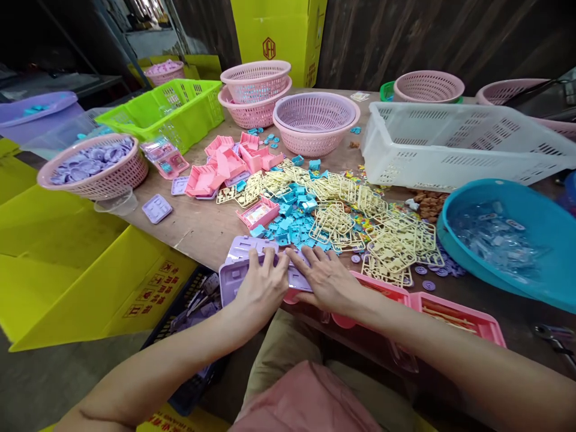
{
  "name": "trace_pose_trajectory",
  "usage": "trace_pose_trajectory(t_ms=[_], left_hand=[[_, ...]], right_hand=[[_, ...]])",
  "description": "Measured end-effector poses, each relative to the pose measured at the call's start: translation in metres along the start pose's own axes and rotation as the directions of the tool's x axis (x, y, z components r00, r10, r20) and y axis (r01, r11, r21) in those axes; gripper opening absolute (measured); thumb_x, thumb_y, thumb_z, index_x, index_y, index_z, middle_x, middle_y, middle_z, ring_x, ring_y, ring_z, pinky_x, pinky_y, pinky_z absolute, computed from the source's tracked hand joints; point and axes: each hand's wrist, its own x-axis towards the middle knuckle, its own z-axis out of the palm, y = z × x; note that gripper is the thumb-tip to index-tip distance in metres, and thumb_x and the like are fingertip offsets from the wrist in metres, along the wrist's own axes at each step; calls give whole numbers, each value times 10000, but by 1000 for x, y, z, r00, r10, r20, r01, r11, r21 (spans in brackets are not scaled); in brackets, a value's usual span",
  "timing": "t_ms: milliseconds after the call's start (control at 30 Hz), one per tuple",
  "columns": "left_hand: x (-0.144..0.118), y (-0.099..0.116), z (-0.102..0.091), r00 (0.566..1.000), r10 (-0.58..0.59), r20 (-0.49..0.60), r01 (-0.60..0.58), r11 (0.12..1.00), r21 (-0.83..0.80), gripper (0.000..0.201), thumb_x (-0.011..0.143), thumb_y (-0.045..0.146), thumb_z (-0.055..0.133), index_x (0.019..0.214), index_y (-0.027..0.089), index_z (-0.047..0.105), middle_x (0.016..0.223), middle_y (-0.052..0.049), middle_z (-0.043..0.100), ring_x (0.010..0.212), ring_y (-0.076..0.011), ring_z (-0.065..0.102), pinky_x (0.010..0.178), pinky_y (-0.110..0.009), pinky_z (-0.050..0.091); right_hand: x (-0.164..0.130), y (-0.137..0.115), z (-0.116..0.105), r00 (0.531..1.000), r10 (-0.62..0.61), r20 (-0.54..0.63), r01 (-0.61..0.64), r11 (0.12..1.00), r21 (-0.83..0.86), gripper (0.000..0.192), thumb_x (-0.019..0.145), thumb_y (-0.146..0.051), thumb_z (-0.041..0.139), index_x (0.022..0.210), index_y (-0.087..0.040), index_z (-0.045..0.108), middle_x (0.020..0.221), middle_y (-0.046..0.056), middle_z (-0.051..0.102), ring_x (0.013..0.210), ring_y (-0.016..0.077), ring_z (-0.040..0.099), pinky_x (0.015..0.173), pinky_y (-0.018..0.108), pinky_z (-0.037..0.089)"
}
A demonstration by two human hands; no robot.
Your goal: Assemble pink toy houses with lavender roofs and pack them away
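Note:
At the table's near edge, my left hand (261, 283) grips a shallow purple plastic tray (230, 277) with moulded recesses, fingers bent over its top. My right hand (330, 281) holds the right part of the same purple plastic, its fingers pressed on top and thumb at the front edge. The two hands almost touch. Just beyond them lie small blue plastic parts (288, 225) and a pink box piece (258, 213). Cream-coloured part frames (335, 222) are heaped farther right. The palms and the undersides of the held plastic are hidden.
Pink open trays (483, 318) sit by my right forearm, near a blue basin (508, 282) of clear packets. A white crate (405, 171), a green crate (198, 135) and pink baskets (308, 143) stand farther back. Yellow cartons (90, 288) are at the left.

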Motion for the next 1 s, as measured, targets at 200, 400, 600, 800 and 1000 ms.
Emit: trace_pose_trajectory(t_ms=[200, 400, 600, 800, 1000], left_hand=[[-6, -28, -23, 984, -135, -117, 93, 945, -312, 331, 829, 279, 506, 1109, 132, 600, 1094, -153, 574, 1022, -336, 496, 845, -536, 402], [-2, -16, -26, 860, -456, -229, -203, 107, -973, 423, 874, 482, 342, 1129, 167, 466, 1001, -87, 594, 884, -201, 596, 767, -355, 491], [27, 37, -12, 876, -348, -333, -291, 170, -942, 522, 882, 582, 231, 1144, 185, 447, 1155, -118, 556, 1068, -220, 538, 905, -384, 443], [52, 37, -10, 882, 370, -293, -470, 627, -622, 811, 746, 392, 667, 1394, 200, 220, 1413, -156, 370, 1329, -244, 316, 1115, -489, 169], [56, 46, -3, 895, 436, -99, -438, 813, -382, 881, 686, 271, 712, 1392, 131, 205, 1371, -177, 419, 1295, -243, 374, 1113, -467, 181]], right_hand=[[3, 10, -5, 999, -52, 14, 49, 984, 171, 916, 713, -587, 617, 1427, -155, 240, 1376, 201, 393, 1235, 373, 372, 992, 578, 284], [-24, -1, -25, 976, 86, -200, 50, 804, 592, 801, 848, -536, 455, 1458, -218, 45, 1468, 153, 282, 1329, 289, 294, 1032, 515, 314], [-78, 2, -35, 949, 254, -189, -87, 783, 616, 858, 762, -423, 604, 1449, -234, 125, 1412, 136, 357, 1277, 295, 372, 1017, 484, 366], [-125, 60, -27, 957, 286, -53, -241, 881, 408, 849, 698, -315, 635, 1432, -252, 213, 1364, 133, 399, 1230, 301, 428, 987, 496, 392], [-123, 63, -12, 983, 183, -8, -165, 902, 399, 865, 694, -305, 637, 1438, -214, 206, 1395, 130, 371, 1270, 269, 390, 1034, 450, 358]])
